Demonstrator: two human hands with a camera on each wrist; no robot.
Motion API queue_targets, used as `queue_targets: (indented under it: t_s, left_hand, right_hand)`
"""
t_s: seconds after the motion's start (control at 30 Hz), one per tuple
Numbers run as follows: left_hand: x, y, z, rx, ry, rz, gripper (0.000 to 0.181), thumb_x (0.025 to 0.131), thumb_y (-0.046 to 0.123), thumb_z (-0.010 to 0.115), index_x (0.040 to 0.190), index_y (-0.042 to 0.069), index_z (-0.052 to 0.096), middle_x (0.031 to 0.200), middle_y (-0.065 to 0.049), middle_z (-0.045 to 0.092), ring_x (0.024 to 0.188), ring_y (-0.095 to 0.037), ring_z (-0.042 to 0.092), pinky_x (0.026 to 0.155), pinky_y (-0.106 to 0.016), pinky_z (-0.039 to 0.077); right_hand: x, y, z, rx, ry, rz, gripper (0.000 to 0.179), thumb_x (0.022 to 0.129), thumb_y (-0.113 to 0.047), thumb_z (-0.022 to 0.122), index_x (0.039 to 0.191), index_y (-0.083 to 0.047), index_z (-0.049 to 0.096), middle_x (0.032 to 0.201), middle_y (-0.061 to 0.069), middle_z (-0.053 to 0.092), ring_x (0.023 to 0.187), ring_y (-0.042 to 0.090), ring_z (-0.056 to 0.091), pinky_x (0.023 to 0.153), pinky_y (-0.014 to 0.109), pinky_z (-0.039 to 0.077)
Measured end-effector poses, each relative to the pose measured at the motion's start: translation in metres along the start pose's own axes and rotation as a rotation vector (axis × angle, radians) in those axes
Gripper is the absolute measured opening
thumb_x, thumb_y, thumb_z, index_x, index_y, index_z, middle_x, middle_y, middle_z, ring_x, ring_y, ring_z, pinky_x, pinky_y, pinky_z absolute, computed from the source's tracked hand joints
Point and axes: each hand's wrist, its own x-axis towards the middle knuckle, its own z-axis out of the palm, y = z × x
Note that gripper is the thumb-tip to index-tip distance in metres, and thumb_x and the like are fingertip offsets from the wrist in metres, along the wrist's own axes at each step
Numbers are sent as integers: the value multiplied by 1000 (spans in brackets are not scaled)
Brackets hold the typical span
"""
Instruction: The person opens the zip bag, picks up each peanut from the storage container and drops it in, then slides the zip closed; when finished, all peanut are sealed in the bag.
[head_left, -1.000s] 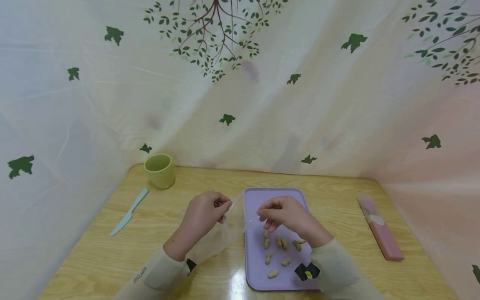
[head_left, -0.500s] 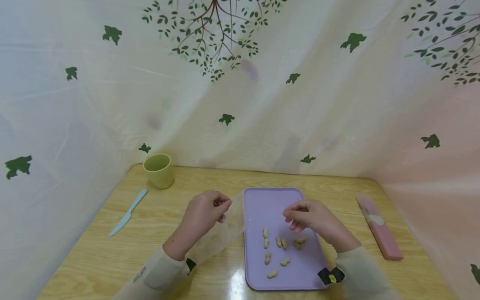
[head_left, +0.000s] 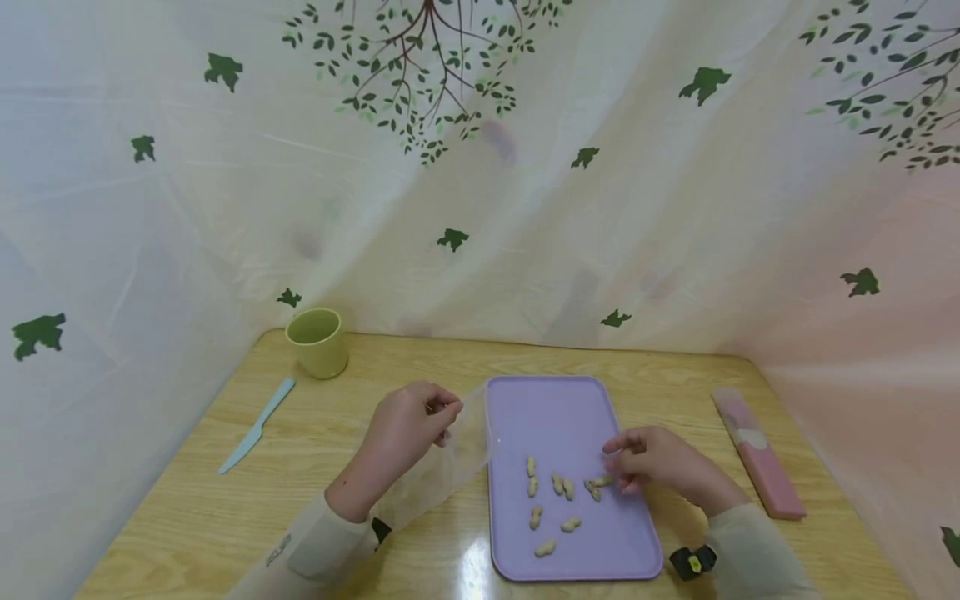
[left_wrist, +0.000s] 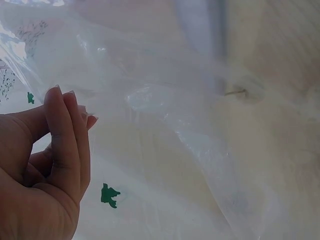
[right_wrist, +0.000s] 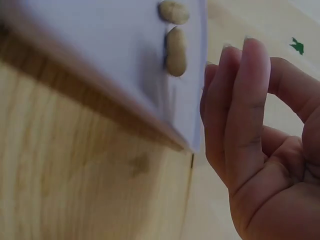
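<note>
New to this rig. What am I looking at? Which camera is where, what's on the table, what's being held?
There is no robot here: a person works with bare hands. The wide picture comes from a camera on the head, looking forward and down; the two close-ups come from cameras on each wrist.

On the wooden table are a purple tray with peanuts, a green cup, a pale blue knife and a long pink item, perhaps a case.

The left hand pinches clear plastic film, possibly a bag. The right hand, at the tray's right edge near some peanuts, holds nothing visible.
</note>
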Motion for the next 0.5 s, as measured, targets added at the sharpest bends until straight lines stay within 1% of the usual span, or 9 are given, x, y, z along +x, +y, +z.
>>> queue_targets:
  t_s: [0.1,0.23,0.37,0.5]
  left_hand:
    - [-1,0,0,-2,-1,1,8,101,15,74,100,9,80,83,0,76,60,-6,68,57,-24,57]
    - [-1,1,0,0,4,3,8,100,15,75,100,9,80,83,0,76,60,-6,68,57,-24,57]
    - [-1,1,-1,0,11,4,7,100,15,75,100,10,80,84,0,76,59,-6,68,56,-24,57]
    - [-1,1,-1,4,12,6,8,100,15,76,101,9,81,83,0,76,59,-6,68,56,-24,57]
  right_hand:
    - [-1,8,0,-2,-17,10,42,97,-14,74,130,11,64,94,11,75,75,16,72,71,31,63]
    - [-2,13,3,0,-27,5,37,96,-11,73,124,11,65,93,12,74,72,15,72,68,30,64]
    - [-1,14,6,-22,-25,3,31,95,-11,75,117,9,67,90,10,72,70,14,72,65,30,63]
    - [-1,12,10,-44,-21,17,27,95,-10,75,113,8,68,89,10,72,68,14,71,64,29,63]
